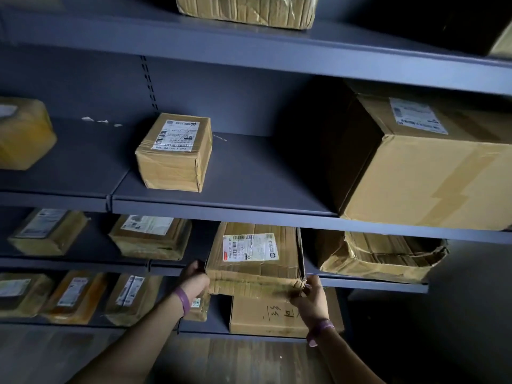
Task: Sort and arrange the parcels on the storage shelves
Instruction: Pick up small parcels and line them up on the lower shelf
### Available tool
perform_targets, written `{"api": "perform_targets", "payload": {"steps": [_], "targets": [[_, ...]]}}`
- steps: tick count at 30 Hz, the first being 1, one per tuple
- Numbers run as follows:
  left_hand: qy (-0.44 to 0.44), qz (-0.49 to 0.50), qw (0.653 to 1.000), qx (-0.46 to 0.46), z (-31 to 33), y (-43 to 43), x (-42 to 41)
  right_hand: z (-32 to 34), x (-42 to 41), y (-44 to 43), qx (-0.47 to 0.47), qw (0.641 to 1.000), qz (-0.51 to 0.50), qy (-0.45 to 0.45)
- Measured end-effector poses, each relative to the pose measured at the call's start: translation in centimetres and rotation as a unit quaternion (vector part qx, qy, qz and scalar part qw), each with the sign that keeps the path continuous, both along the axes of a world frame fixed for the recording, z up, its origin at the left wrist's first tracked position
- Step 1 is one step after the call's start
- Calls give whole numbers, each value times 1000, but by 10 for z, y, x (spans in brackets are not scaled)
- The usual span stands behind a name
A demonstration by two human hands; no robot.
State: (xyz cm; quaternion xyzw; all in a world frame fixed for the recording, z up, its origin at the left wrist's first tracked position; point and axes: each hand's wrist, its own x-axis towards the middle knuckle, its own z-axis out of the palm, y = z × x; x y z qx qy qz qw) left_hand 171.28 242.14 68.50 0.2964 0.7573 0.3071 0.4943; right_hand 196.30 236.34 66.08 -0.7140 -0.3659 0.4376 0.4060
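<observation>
Dim storeroom, grey steel shelves [249,214] dotted with taped cartons. A small labelled box [174,152] sits at ten o'clock from the flat parcel [255,253], which lies on the shelf below, its front edge overhanging. The left hand [194,278] curls around its left front corner. The right hand [310,297] grips its right corner. A big carton [424,167] stands at two o'clock.
</observation>
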Motion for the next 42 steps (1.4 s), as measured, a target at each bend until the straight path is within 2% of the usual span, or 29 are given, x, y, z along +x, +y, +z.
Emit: {"api": "perform_targets", "payload": {"steps": [5, 8, 16, 19, 22, 25, 28, 32, 35, 39, 42], "targets": [[-13, -59, 998, 22, -6, -11, -3, -5, 4, 2, -16, 999, 17, -34], [-12, -55, 998, 25, -10, -10, -2, -11, 8, 5, -19, 999, 16, -45], [53, -95, 993, 49, -12, 20, 7, -17, 11, 42, -11, 996, 15, -86], [71, -94, 992, 48, -20, 48, 9, -26, 12, 70, -7, 998, 19, -60], [55, -48, 997, 27, -31, 74, 14, -38, 13, 95, -14, 999, 29, -32], [46, -53, 998, 5, -46, 87, 18, -56, 11, 111, -27, 999, 35, 19], [27, -64, 998, -2, -63, 87, 21, -72, 9, 117, -31, 998, 30, 42], [53, -49, 997, 2, -78, 84, 21, -80, 8, 115, -23, 999, 26, 36], [11, -32, 999, -21, -79, 69, 27, -77, 14, 103, -59, 997, 1, 51], [-114, -127, 980, -98, -66, 44, 52, -62, 35, 75, -68, 997, -26, 35], [-117, -213, 965, -99, -48, 36, 89, -44, 59, 54, -52, 997, -53, 4]]}}
